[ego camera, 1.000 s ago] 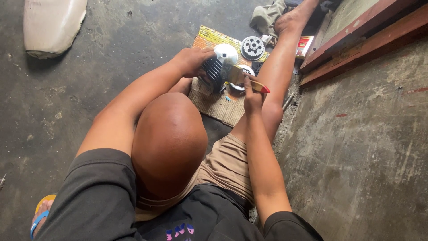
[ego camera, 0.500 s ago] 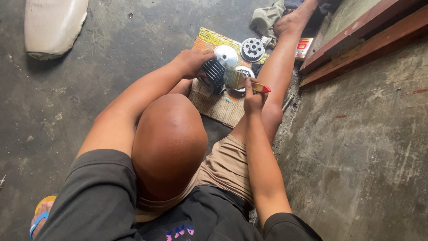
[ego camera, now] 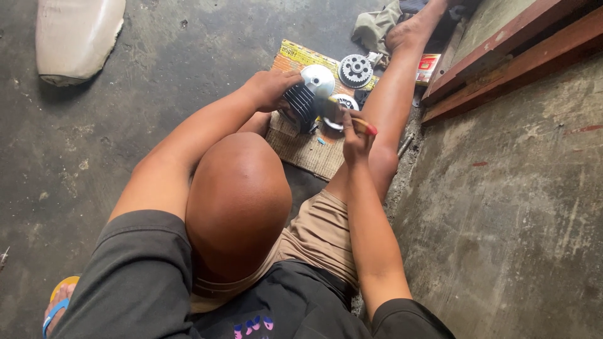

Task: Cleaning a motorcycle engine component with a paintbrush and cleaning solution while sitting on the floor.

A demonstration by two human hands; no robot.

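I sit on a concrete floor, my bare head filling the middle of the view. My left hand (ego camera: 271, 88) grips the top of a finned metal engine part (ego camera: 308, 95) with a shiny round face, holding it over a piece of cardboard (ego camera: 312, 154). My right hand (ego camera: 353, 139) is closed around a thin tool with a red-tipped wooden handle (ego camera: 361, 123), its working end against the finned part. A round metal ring (ego camera: 344, 103) lies just behind the tool.
A toothed metal gear (ego camera: 355, 70) rests on the far end of the cardboard, with a red-and-yellow box (ego camera: 429, 67) and a crumpled rag (ego camera: 377, 25) beyond. My right leg (ego camera: 392, 94) stretches alongside. Wooden beams (ego camera: 502, 59) run at right; a pale bag (ego camera: 75, 34) lies upper left.
The hands have barely shifted; the right hand with the tool has moved slightly against the finned part, which the left hand keeps holding in the same place.
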